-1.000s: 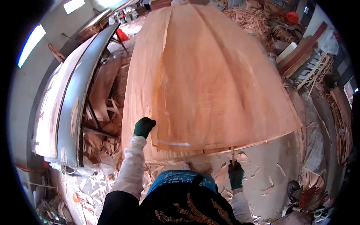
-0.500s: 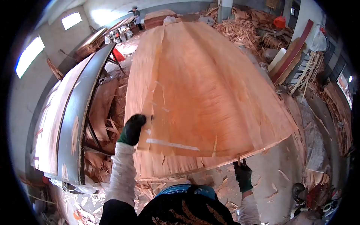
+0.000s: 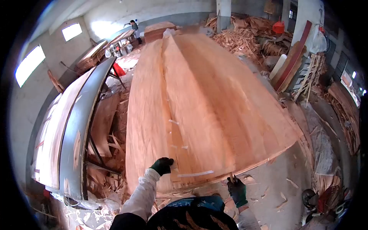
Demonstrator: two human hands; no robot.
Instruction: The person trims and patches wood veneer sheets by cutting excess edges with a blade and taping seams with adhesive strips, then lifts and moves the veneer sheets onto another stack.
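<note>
A large reddish wood veneer sheet [image 3: 214, 126] lies over a broad stack in front of me, with short strips of white tape [image 3: 195, 173] near its left and near edges. My left hand [image 3: 162, 165], in a dark green and black glove, is closed on the sheet's left edge close to the near corner. At the near edge, further right, my right hand [image 3: 237, 190] wears a similar glove, its fingers closed at the sheet's border. A narrow brown piece shows upright at those fingers; its kind is unclear.
To the left stands a long grey-topped table [image 3: 78, 134] on dark legs. Veneer scraps [image 3: 237, 40] are heaped at the back right. Boards [image 3: 295, 57] lean on a pillar at the right. Another person [image 3: 135, 30] stands at the far left. Scraps litter the floor.
The veneer sheet has come down and nearer, flatter on the stack. My left hand has moved right and toward me; my right hand has moved toward me and slightly left.
</note>
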